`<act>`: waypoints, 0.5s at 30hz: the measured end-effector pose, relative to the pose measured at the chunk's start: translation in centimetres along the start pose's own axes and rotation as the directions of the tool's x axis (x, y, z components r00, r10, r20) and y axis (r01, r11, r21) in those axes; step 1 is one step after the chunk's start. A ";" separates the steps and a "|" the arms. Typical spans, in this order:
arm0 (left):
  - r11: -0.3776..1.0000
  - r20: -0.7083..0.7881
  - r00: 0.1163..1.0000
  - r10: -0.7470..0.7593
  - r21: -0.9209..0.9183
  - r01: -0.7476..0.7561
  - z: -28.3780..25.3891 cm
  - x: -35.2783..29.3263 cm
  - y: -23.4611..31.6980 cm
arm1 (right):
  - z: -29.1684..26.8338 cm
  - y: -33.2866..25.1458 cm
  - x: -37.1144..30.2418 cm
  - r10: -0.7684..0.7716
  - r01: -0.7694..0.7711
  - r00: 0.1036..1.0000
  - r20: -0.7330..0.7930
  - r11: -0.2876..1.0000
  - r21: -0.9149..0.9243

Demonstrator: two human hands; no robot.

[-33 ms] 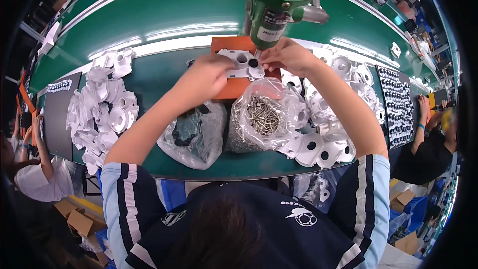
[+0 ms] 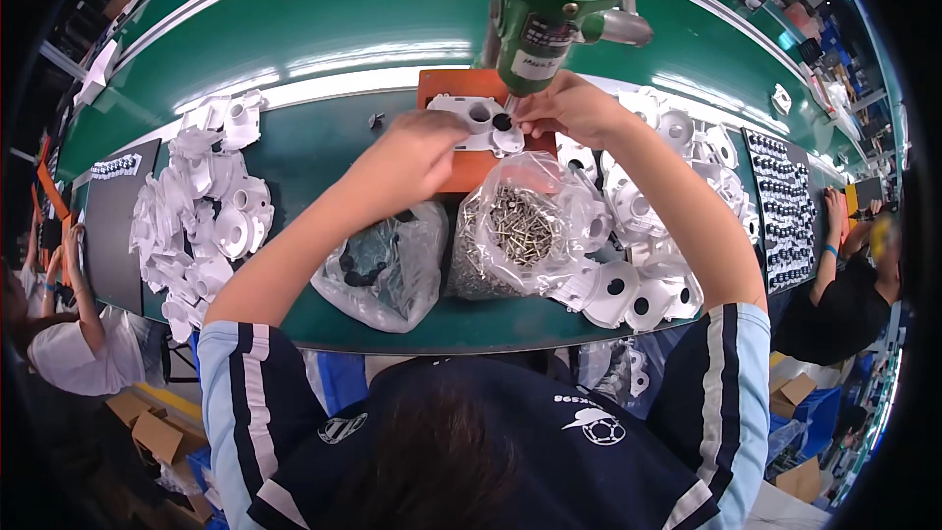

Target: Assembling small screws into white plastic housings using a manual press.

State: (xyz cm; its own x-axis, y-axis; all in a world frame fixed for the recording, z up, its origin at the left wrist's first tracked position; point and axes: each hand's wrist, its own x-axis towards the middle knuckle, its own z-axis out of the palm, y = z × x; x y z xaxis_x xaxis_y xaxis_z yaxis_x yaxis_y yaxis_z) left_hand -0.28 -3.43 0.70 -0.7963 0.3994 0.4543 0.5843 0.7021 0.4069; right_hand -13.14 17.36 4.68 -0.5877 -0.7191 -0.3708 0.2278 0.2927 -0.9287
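"White plastic housing (image 2: 479, 141), on the orange block (image 2: 476, 172), under the green machine head (image 2: 535, 25). How are the hands on it?"

"The left hand (image 2: 420, 152) curls over its left end; I can't tell whether those fingertips grip or merely rest. The right hand (image 2: 574, 110) has its fingers drawn together at the right end, close to the tool's tip, but whether anything is pinched there is hidden."

"What would make this go well?"

"I'd seat the housing flat, steady it from the left, line its right end up with the tip, and keep fingertips out from directly beneath."

"And the materials?"

"The housing is smooth, with a raised rim and two round openings, the right one dark. Nearby, a crinkled clear bag (image 2: 474, 270) bulges with slim, shiny metal screws (image 2: 523, 226); a slacker bag (image 2: 392, 309) holds dark pieces. Curved white mouldings, many with round holes, heap up left (image 2: 216, 186) and right on the dark green worktop (image 2: 314, 152)."
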 end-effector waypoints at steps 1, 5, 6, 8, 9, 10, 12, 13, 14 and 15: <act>0.997 0.000 1.000 0.022 0.068 -0.022 0.2 -0.4 0.5 | 0.0 0.0 0.4 -0.004 0.004 1.000 0.013 1.000 -0.030; 0.985 -0.009 0.999 0.039 0.171 -0.036 0.9 -0.7 1.2 | -0.5 0.7 1.6 0.031 -0.031 0.999 -0.004 0.999 0.014; 0.986 -0.007 0.999 0.038 0.163 -0.037 0.8 -0.7 1.3 | -0.6 0.6 1.7 0.040 -0.040 0.999 0.030 0.999 -0.016; 0.988 -0.006 0.999 0.035 0.151 -0.034 0.6 -0.7 1.3 | -0.8 0.5 2.0 0.055 -0.052 0.996 0.065 0.997 -0.047; 0.989 0.021 1.000 0.015 0.148 -0.018 0.5 -0.8 1.3 | -0.9 0.5 2.0 0.046 -0.043 0.996 0.073 0.998 -0.045; 0.989 0.048 0.999 -0.005 0.146 -0.002 0.5 -0.8 1.2 | -0.9 0.6 2.0 0.036 -0.033 0.996 0.080 0.999 -0.042; 0.990 0.045 0.999 -0.003 0.143 -0.003 0.5 -0.8 1.1 | -1.0 0.5 1.9 0.039 -0.035 0.995 0.090 0.998 -0.047; 0.990 0.044 0.999 0.002 0.143 -0.009 0.5 -0.9 1.1 | -1.0 0.4 1.9 0.038 -0.033 0.995 0.097 0.998 -0.050; 0.990 0.043 0.999 -0.001 0.140 -0.005 0.5 -0.9 1.1 | -0.9 0.3 1.8 0.042 -0.037 0.994 0.099 0.998 -0.051; 0.989 0.037 0.999 0.003 0.148 -0.008 0.5 -0.9 1.1 | -0.8 0.1 1.8 0.049 -0.046 0.994 0.101 0.998 -0.041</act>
State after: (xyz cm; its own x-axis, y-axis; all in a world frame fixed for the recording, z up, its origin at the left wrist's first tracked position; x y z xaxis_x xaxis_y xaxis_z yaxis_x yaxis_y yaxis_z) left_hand 0.99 -2.70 0.37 -0.7999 0.4232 0.4255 0.5614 0.7784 0.2810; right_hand -14.80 16.65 3.91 -0.4945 -0.7636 -0.4152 0.2224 0.3507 -0.9097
